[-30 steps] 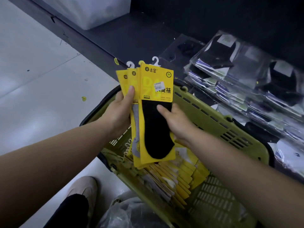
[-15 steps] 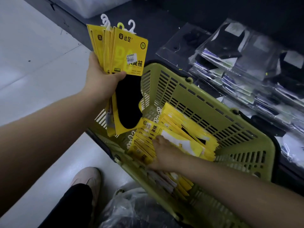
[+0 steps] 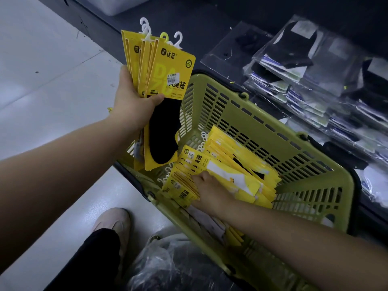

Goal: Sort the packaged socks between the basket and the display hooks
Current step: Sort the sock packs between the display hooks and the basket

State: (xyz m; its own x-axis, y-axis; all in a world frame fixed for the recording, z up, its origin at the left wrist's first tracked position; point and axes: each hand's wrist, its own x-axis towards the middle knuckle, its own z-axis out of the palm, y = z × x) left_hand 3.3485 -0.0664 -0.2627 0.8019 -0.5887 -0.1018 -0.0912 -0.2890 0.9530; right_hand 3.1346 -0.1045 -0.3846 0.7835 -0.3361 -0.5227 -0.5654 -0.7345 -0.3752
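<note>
Packaged socks on yellow cards are held up as a fanned bundle over the left corner of the green basket, and a bigger pile of them lies inside the basket. The left hand grips the bundle, the thumb pressed across the front card and the other fingers curled behind it. The right hand rests low on the pile, its fingers pushed in between the cards and mostly hidden, so I cannot tell if they pinch one; clear bags of dark socks lie on the dark shelf beside the basket.
</note>
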